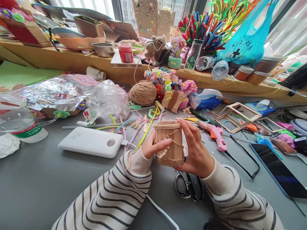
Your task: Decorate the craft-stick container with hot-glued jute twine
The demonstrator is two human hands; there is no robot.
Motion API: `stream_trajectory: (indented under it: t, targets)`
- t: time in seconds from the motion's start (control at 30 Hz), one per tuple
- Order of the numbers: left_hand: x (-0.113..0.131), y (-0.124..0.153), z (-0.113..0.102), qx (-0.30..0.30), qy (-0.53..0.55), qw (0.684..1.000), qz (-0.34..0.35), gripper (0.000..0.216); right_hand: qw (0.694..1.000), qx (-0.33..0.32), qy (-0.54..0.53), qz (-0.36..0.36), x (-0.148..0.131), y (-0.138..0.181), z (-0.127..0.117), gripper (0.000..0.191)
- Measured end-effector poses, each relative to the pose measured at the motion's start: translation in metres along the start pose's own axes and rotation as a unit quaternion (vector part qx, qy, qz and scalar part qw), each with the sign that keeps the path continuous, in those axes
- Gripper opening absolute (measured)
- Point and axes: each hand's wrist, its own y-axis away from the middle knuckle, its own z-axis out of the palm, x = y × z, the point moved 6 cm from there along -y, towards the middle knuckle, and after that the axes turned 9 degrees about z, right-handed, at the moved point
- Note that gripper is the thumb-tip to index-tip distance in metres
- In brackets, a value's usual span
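A small cup made of wooden sticks, wound with jute twine at its rim and base, is held upright between both hands above the grey table. My left hand grips its left side, thumb pressed across a loose strand of twine on the front. My right hand wraps round its right side and back. Both sleeves are white with dark stripes. A ball of jute twine lies further back on the table.
A white power bank lies left of the hands, black-handled scissors under my right wrist, a pink glue gun and wooden frames to the right, a tablet at far right. Pipe cleaners, plastic bags and a cluttered wooden shelf stand behind.
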Motion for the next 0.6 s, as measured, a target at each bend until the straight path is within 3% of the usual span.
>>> stream_trajectory:
  t: [0.2,0.37,0.43,0.53,0.6]
  targets:
    - [0.001,0.001,0.000,-0.001,-0.005,1.000,0.002,0.064,0.999,-0.031,-0.012,-0.001,0.008,0.000,0.000,0.108]
    - [0.001,0.002,-0.005,0.069,-0.039,0.997,0.007,0.061,0.995,-0.094,-0.043,0.003,0.015,-0.002,-0.003,0.122]
    - [0.001,0.004,-0.005,0.102,-0.052,0.993,-0.006,0.060,0.996,-0.062,-0.066,0.019,0.016,-0.004,-0.011,0.105]
    - [0.000,0.007,-0.005,0.140,-0.063,0.988,-0.023,0.058,0.997,0.042,-0.060,0.040,0.015,-0.005,-0.027,0.046]
    - [0.000,0.009,-0.004,0.145,-0.069,0.987,-0.029,0.060,0.995,0.090,-0.027,0.029,0.008,-0.004,-0.031,0.023]
